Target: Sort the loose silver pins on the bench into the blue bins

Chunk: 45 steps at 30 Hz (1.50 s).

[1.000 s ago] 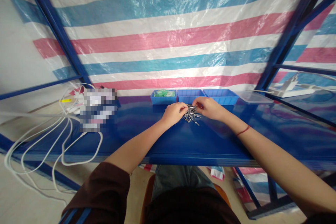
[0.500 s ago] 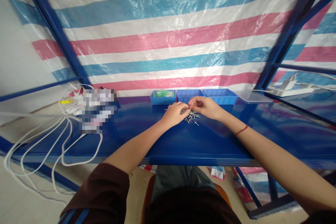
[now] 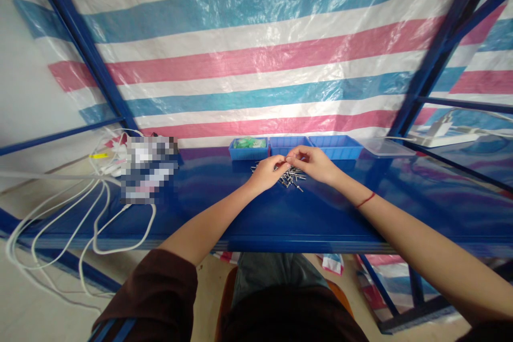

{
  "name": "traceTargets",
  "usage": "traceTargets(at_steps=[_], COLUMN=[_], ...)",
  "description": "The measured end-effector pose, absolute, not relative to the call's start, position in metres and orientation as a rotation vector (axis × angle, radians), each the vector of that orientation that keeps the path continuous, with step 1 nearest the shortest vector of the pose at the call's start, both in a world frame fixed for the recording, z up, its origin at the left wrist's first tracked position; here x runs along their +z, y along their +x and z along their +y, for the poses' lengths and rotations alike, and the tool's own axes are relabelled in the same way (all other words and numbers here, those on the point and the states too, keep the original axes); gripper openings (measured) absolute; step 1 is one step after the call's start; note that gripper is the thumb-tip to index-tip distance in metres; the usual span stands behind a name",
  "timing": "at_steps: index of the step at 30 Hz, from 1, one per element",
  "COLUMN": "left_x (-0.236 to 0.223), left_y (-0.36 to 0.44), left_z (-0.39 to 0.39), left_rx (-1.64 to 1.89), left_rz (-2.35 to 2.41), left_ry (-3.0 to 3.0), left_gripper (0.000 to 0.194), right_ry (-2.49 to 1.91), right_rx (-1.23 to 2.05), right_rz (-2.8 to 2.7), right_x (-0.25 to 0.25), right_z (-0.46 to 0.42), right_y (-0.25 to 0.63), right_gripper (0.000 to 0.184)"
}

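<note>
A loose pile of slim, shiny metal fasteners, like screws or rivets, lies on the blue table. Just above the pile, my left hand is closed in a pinch, its fingertips meeting those of the other hand. My right hand is closed too, thumb and index finger pressed together at the same spot. Whatever lies between the fingertips is too small and covered to make out. Behind the hands stand a blue bin with green and white contents, a middle blue bin and a right blue bin.
A clear plastic lid lies right of the bins. White cables loop over the table's left end beside a blurred-out heap. A white power strip sits at the far right. Blue metal posts flank a striped sheet.
My right hand has shifted slightly left, and its fingertips have drawn closer to my left hand's. My left hand has turned a little. The pile looks nearly the same.
</note>
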<state>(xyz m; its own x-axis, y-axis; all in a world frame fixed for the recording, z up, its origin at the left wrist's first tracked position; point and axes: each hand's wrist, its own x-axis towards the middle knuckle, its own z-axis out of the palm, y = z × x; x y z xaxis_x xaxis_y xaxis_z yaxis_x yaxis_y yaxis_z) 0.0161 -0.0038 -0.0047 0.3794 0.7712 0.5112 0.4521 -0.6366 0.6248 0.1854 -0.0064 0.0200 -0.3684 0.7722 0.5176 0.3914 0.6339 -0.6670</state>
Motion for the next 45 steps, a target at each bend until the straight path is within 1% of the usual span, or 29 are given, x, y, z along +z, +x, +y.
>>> traceTargets(at_steps=[6,9,14,19,23,26,30,33,37,39,40,43,45], left_x=[-0.006,-0.008,-0.006,-0.001,0.000,-0.001,-0.001,-0.001,-0.001,-0.002,-0.002,-0.002,-0.002], left_y=[0.015,0.015,0.014,0.012,0.013,0.013,0.010,0.007,0.006,0.005,0.005,0.005,0.005], left_z=[0.001,0.003,0.002,-0.001,-0.002,-0.001,0.003,0.005,0.005,0.005,0.005,0.004,0.003], left_rx=[1.210,1.248,1.308,1.368,1.376,1.402,1.450,1.445,1.405,1.386,1.376,1.344,1.326], left_rz=[1.030,1.023,1.071,1.103,1.091,1.108,1.172,1.200,1.197,1.185,1.178,1.175,1.186], left_ry=[2.196,2.134,2.102,2.110,2.093,2.077,2.049,2.061,2.094,2.114,2.126,2.155,2.171], left_gripper=[0.021,0.019,0.013,0.013,0.015,0.021,0.023,0.021,0.021,0.021,0.021,0.021,0.021], right_ry=[-0.843,-0.832,-0.863,-0.907,-0.940,-1.041,-1.253,-1.444,-1.688,-1.657,-1.601,-1.366,-1.265], right_rx=[0.299,0.220,0.176,0.147,0.184,0.189,-0.017,-0.189,-0.298,-0.255,-0.173,0.259,0.464], right_rz=[-2.126,-2.156,-2.153,-2.158,-2.170,-2.056,-1.818,-1.879,-2.001,-2.113,-2.218,-2.562,-2.650], right_x=[0.024,0.026,0.026,0.023,0.021,0.022,0.030,0.035,0.038,0.040,0.041,0.041,0.037], right_z=[-0.013,-0.014,-0.010,-0.004,-0.003,0.003,0.027,0.049,0.058,0.049,0.043,0.022,0.012], right_y=[0.184,0.185,0.189,0.192,0.191,0.193,0.203,0.208,0.210,0.214,0.217,0.225,0.227], right_gripper=[0.023,0.021,0.019,0.019,0.023,0.027,0.028,0.029,0.027,0.023,0.021,0.017,0.017])
